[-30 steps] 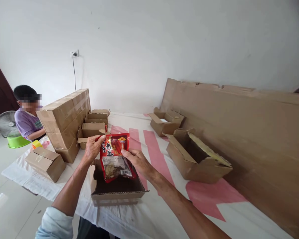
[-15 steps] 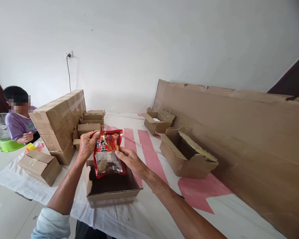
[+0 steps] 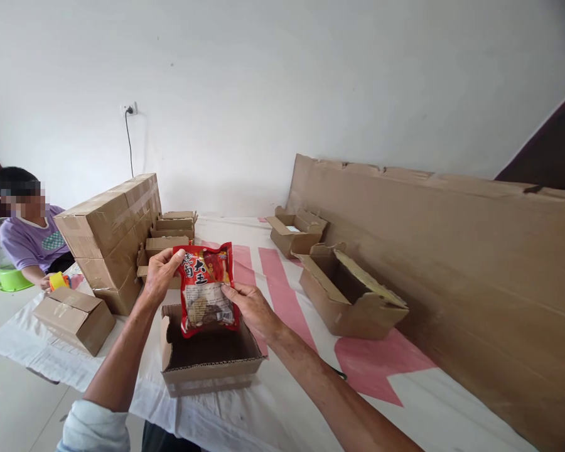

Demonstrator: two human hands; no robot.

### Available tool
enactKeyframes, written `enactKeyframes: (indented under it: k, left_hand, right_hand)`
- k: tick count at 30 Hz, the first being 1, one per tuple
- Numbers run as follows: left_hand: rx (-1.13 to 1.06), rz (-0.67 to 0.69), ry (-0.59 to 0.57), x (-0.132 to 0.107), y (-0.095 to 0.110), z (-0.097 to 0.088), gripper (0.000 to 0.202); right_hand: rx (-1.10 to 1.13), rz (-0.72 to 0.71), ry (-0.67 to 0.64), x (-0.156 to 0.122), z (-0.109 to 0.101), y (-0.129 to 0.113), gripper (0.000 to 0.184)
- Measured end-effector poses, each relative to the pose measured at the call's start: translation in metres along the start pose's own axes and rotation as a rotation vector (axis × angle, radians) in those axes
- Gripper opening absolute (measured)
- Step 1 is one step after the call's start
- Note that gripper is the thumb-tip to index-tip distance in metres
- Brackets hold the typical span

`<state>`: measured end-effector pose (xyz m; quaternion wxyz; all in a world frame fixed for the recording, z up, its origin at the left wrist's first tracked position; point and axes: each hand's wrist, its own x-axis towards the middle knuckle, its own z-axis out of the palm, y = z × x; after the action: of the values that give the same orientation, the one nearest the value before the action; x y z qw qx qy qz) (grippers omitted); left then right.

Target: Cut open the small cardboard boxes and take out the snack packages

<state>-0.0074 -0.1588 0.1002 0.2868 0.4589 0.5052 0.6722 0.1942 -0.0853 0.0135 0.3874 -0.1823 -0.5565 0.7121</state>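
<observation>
Between my hands is a red food packet (image 3: 208,295) with large dark characters and a clear window showing brownish contents. My left hand (image 3: 162,273) pinches its upper left corner. My right hand (image 3: 252,304) grips its right edge, thumb on the front. The packet is held upright over an open cardboard box (image 3: 211,376), whose dark inside shows around the packet's lower end. I cannot tell whether the packet touches the box. The fingers behind the packet are hidden.
Stacked taped cartons (image 3: 108,232) and a small closed carton (image 3: 75,317) stand on the left. Open boxes (image 3: 353,289) sit right, before a long cardboard sheet (image 3: 442,263). A person in purple (image 3: 32,242) at far left has a hand at a yellow tape roll (image 3: 58,280).
The packet has turned slightly, more upright and facing me, still in both hands. The person at the left has leaned and reached a hand to the yellow roll.
</observation>
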Motion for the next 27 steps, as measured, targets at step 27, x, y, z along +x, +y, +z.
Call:
enactKeyframes:
  k: [27]
  left_hand:
    - [0.093,-0.01,0.099,0.024,-0.046,-0.024,0.054]
  right_hand:
    - [0.066,-0.079,0.034,0.08,0.01,0.011,0.063]
